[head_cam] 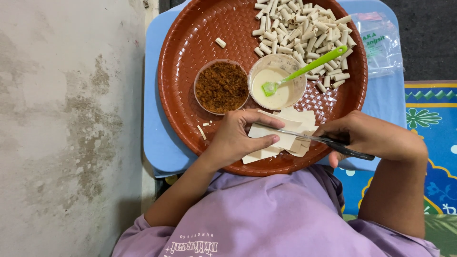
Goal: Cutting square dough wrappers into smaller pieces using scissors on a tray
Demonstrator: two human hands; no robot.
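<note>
My left hand pinches a pale square pastry sheet on top of a small stack at the near edge of a round brown woven tray. My right hand grips a black-handled knife, its blade lying across that sheet toward the left hand. Further up the tray stand a clear bowl of brown crumbly filling and a clear bowl of pale paste with a green spatula resting in it. A heap of small rolled pastry sticks fills the far right of the tray.
The tray rests on a light blue surface. A clear plastic bag lies at the right. A stained concrete floor spreads to the left, a blue patterned mat to the right. One loose roll and scraps lie on the tray.
</note>
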